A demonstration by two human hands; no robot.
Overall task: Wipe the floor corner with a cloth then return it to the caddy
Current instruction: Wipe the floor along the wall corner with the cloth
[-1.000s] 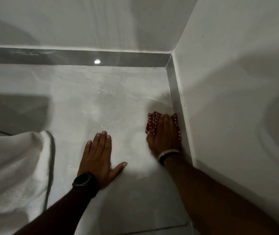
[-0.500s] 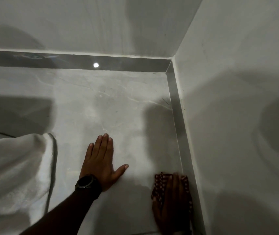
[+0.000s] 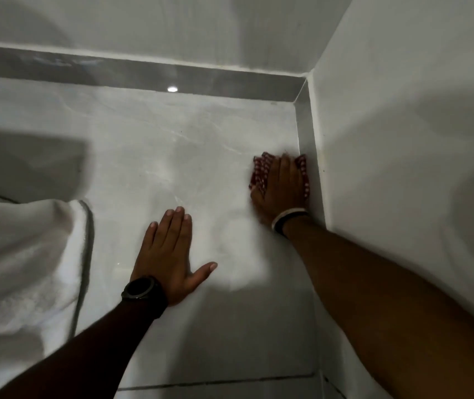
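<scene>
Lower centre of frame: left hand point(image 3: 172, 254) lies flat on the pale floor point(image 3: 149, 156), fingers together, thumb out, holding nothing; dark watch point(image 3: 140, 289) on the wrist. Left edge: white towel point(image 3: 19, 254), bunched. Right of centre, further off: right hand point(image 3: 280, 188) pressed palm-down on the red-and-white cloth point(image 3: 260, 172), pinning it to the floor, touching the grey skirting point(image 3: 306, 139). Light wristband point(image 3: 287, 217). Upper right: floor corner point(image 3: 302, 95).
</scene>
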